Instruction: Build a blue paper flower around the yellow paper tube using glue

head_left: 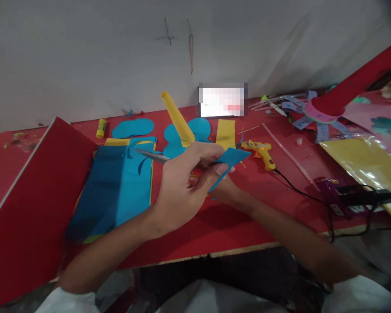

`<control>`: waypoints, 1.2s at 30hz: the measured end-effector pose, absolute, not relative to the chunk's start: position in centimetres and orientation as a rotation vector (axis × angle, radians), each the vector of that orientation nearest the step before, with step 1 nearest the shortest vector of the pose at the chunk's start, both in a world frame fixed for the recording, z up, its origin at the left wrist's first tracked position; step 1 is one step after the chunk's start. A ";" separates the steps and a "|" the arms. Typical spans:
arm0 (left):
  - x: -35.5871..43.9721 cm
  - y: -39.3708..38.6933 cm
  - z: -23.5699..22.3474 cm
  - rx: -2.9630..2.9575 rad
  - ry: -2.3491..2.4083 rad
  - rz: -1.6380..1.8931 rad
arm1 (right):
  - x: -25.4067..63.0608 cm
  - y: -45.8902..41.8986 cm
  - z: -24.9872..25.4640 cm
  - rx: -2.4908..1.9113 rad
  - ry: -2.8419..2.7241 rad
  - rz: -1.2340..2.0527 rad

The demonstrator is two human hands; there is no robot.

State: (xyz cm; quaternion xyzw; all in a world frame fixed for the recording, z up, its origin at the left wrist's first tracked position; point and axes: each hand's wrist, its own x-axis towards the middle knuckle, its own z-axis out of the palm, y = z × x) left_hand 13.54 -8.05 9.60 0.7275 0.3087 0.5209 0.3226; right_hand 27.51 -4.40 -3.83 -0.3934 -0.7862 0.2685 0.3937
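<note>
My left hand [182,191] is closed, pinching a folded blue paper piece [233,155] between thumb and fingers. Behind it, my right hand [226,189] is largely hidden; it appears closed around the scissors. The scissors' grey blades [152,155] stick out to the left past my left hand, and a bit of red handle shows through the gap in its fingers. Just beyond the hands lies a blue paper shape with rounded lobes [200,128], with a yellow paper cone [177,115] standing tilted on it.
Blue sheets [133,174] with paper offcuts lie left, beside an upright red board [29,187]. A glue stick [101,128] and blue oval [133,128] sit behind. Rightward are a yellow strip [226,132], a corded glue gun [262,154] and a clear stick [289,156]. A screen [221,102] leans on the wall.
</note>
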 end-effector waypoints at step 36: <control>12.9 -4.5 3.4 2.658 0.764 -0.283 | 33.9 -1.1 -4.5 -1.147 -1.695 0.487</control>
